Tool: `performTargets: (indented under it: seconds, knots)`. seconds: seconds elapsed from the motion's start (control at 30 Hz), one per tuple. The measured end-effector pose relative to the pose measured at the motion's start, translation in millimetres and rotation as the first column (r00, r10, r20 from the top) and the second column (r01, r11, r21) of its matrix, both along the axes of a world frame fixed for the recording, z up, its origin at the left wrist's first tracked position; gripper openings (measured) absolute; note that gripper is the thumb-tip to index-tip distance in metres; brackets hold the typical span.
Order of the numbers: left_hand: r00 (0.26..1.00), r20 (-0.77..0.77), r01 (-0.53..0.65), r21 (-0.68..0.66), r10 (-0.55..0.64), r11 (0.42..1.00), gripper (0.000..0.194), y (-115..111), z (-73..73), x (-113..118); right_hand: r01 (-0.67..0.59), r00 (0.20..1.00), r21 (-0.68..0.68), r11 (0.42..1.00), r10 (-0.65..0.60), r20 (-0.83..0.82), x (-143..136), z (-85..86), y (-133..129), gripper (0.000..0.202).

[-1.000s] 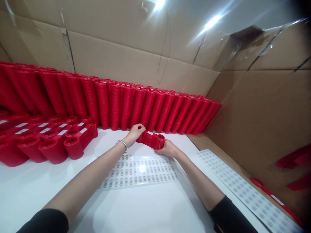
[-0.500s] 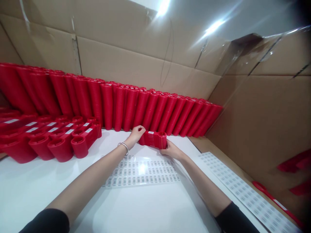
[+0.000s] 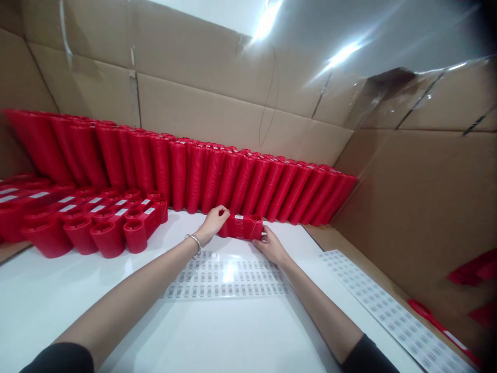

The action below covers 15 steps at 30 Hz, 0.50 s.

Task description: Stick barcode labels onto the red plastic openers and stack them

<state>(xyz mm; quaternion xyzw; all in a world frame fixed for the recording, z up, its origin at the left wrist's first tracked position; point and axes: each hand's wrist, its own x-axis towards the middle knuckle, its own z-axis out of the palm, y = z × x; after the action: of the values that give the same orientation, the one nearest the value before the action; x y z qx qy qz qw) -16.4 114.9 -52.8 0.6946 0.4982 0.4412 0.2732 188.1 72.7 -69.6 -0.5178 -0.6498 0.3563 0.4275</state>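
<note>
A short stack of red plastic parts (image 3: 243, 228) with round openings and a small white label on top stands on the white table between my hands. My left hand (image 3: 216, 218), with a bracelet at the wrist, is at its left end, thumb and fingertip pinched together; whatever they hold is too small to make out. My right hand (image 3: 269, 243) grips the stack's right end. Just in front of the stack lies a clear sheet of small printed labels (image 3: 229, 277), partly under my left forearm.
Tall red stacks (image 3: 213, 178) line the cardboard wall (image 3: 213, 114). Shorter labelled red stacks (image 3: 107, 238) stand at the left. Another label sheet (image 3: 388, 305) lies at the right, with a red part (image 3: 438, 325) beyond it.
The view has shifted slightly, so the red stacks appear further right and lower. My left hand remains pinched by the stack's left end, and my right hand stays at its right end.
</note>
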Motion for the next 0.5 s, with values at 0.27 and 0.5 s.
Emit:
performTargets:
  seconds: [0.27,0.5]
  knots:
    - [0.838,-0.534,-0.047,0.132,0.111,0.990,0.023,-48.2,39.5,-56.5,-0.071,0.997,0.077,0.995,0.068,0.044,-75.6,-9.6,41.8,0.027]
    - [0.581,-0.785,-0.127,0.172,0.213,0.977,0.039,-73.6,46.3,-94.2,-0.233,0.972,0.074,0.970,0.235,-0.026,-190.8,-15.5,67.6,0.030]
